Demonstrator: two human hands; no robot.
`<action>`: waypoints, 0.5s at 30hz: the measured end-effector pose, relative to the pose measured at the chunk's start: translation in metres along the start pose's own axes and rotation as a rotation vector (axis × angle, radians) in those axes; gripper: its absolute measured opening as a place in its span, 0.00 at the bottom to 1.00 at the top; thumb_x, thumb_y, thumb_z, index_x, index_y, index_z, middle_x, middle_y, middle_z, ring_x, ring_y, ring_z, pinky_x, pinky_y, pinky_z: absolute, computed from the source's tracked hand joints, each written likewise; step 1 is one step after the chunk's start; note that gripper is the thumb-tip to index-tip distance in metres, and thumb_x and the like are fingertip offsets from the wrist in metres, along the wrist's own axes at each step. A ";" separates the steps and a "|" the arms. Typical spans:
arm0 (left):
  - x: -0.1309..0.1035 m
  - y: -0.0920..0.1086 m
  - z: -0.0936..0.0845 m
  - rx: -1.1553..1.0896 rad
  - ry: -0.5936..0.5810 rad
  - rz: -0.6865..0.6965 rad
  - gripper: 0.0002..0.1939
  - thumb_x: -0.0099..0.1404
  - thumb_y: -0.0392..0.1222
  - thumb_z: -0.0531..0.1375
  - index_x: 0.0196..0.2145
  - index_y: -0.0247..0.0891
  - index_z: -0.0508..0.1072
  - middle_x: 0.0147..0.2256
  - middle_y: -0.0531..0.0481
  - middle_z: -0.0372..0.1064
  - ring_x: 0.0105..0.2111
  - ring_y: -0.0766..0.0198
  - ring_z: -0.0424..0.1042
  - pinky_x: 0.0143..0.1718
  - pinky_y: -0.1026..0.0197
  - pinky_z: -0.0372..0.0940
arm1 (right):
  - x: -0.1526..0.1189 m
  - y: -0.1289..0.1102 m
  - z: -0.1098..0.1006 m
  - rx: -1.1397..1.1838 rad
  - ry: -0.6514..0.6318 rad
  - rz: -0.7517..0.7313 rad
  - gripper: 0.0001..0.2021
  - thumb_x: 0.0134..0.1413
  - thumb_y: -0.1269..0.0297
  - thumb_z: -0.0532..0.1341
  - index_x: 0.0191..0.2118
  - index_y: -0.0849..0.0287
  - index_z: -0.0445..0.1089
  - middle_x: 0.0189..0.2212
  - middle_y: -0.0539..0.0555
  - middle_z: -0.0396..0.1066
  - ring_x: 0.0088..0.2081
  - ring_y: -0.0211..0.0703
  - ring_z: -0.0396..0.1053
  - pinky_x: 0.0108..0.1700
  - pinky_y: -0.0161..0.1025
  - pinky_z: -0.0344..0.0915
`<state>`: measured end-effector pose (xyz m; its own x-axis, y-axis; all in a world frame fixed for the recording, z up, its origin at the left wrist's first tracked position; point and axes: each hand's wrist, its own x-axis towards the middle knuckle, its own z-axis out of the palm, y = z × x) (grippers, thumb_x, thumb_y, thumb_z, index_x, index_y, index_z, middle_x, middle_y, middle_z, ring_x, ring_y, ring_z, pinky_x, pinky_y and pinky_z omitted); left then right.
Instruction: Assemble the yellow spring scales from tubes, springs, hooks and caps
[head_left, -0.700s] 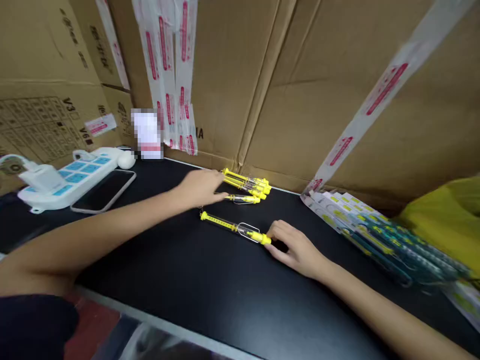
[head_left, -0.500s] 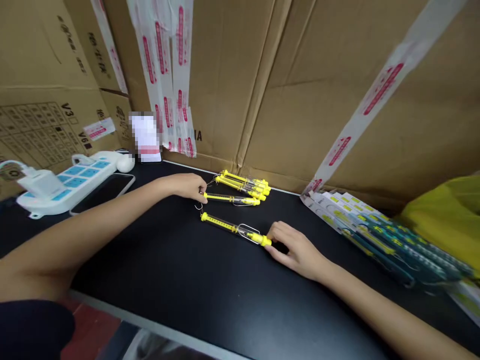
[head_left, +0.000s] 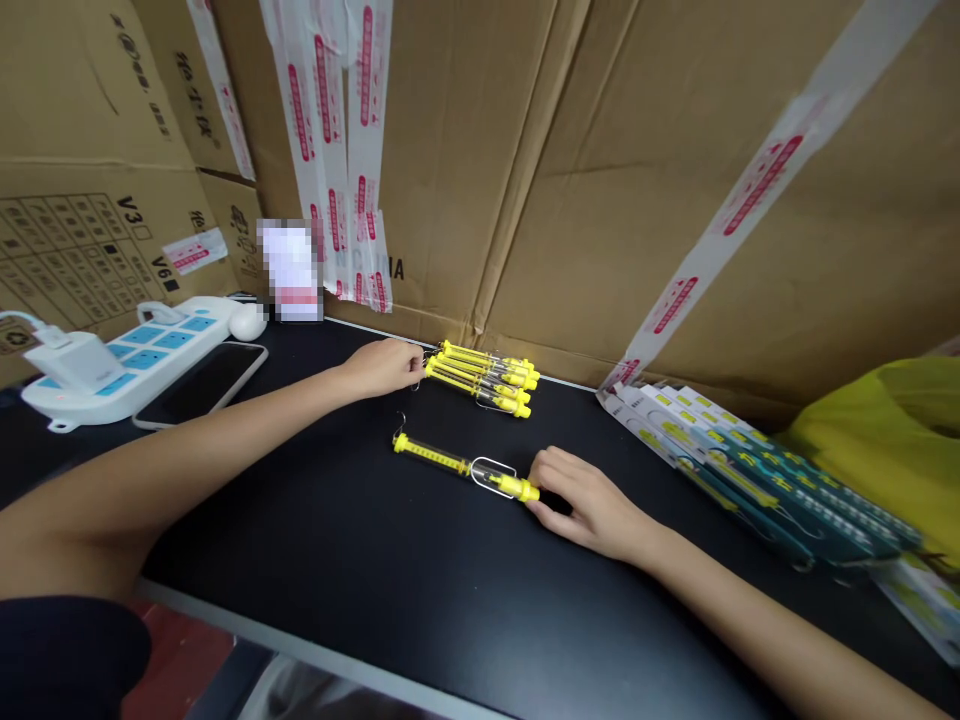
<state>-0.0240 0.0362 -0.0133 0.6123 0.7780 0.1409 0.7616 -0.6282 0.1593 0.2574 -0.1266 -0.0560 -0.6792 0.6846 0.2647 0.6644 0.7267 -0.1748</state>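
My right hand point(head_left: 589, 502) pinches the yellow end cap of a clear tube spring scale point(head_left: 435, 456), which lies on the black table with its hook pointing left. It has a yellow graduated strip inside and a wire loop near my fingers. Farther back, my left hand point(head_left: 384, 367) is closed at the hook end of another spring scale point(head_left: 469, 388), the nearest of a row. Several more spring scales point(head_left: 495, 357) lie side by side against it, hooks to the left. My left fingertips partly hide the hooks.
Cardboard walls point(head_left: 450, 150) with tape strips rise behind the table point(head_left: 420, 590). At left are a power strip point(head_left: 150, 350), a phone point(head_left: 201, 384) and a white rounded object point(head_left: 247, 321). Packaged cards point(head_left: 757, 470) are stacked at right beside yellow fabric point(head_left: 885, 430).
My left hand has moved its spring scale back and slightly right, up against the row. The spring scale at my right hand has swung slightly, its hook end nearer to me.
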 end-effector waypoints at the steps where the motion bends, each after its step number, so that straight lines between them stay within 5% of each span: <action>1: 0.000 -0.001 0.004 0.010 0.016 0.001 0.13 0.63 0.47 0.53 0.29 0.36 0.70 0.29 0.51 0.68 0.27 0.67 0.65 0.25 0.66 0.50 | 0.000 -0.001 0.000 -0.004 -0.007 -0.013 0.06 0.60 0.64 0.52 0.32 0.57 0.59 0.29 0.54 0.63 0.32 0.42 0.59 0.35 0.39 0.58; 5: -0.001 0.004 0.012 0.067 0.096 0.019 0.09 0.63 0.43 0.54 0.31 0.36 0.69 0.32 0.49 0.67 0.31 0.64 0.66 0.28 0.65 0.53 | 0.001 -0.006 -0.002 -0.006 -0.029 -0.046 0.06 0.60 0.65 0.51 0.33 0.58 0.60 0.30 0.54 0.63 0.33 0.41 0.59 0.36 0.39 0.58; 8: -0.013 0.032 0.012 0.124 0.218 0.071 0.08 0.65 0.39 0.52 0.39 0.34 0.67 0.41 0.44 0.65 0.41 0.58 0.64 0.36 0.61 0.56 | 0.001 -0.007 -0.001 -0.006 -0.017 -0.027 0.06 0.60 0.64 0.52 0.34 0.58 0.60 0.30 0.54 0.63 0.33 0.41 0.59 0.37 0.39 0.58; 10: -0.028 0.058 0.015 0.141 0.263 0.292 0.10 0.66 0.44 0.52 0.38 0.35 0.66 0.39 0.46 0.65 0.41 0.58 0.64 0.39 0.60 0.57 | 0.001 -0.007 0.000 0.002 -0.003 -0.011 0.06 0.60 0.64 0.52 0.34 0.58 0.60 0.30 0.54 0.63 0.32 0.41 0.59 0.37 0.39 0.58; 12: -0.044 0.082 0.021 0.062 0.187 0.490 0.14 0.67 0.52 0.52 0.41 0.38 0.66 0.38 0.50 0.65 0.38 0.61 0.65 0.38 0.61 0.58 | 0.001 -0.006 0.001 0.018 0.012 0.001 0.05 0.60 0.63 0.52 0.34 0.58 0.60 0.29 0.53 0.63 0.32 0.41 0.59 0.36 0.39 0.58; 15: -0.060 0.101 0.035 0.103 0.141 0.592 0.19 0.65 0.56 0.53 0.44 0.38 0.65 0.37 0.50 0.65 0.37 0.60 0.64 0.35 0.61 0.58 | 0.001 -0.005 0.001 0.038 0.024 0.012 0.05 0.60 0.63 0.53 0.34 0.58 0.60 0.30 0.53 0.63 0.32 0.41 0.59 0.36 0.39 0.58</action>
<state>0.0235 -0.0740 -0.0395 0.9087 0.2842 0.3058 0.3219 -0.9434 -0.0800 0.2529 -0.1296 -0.0555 -0.6636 0.6917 0.2848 0.6596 0.7207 -0.2136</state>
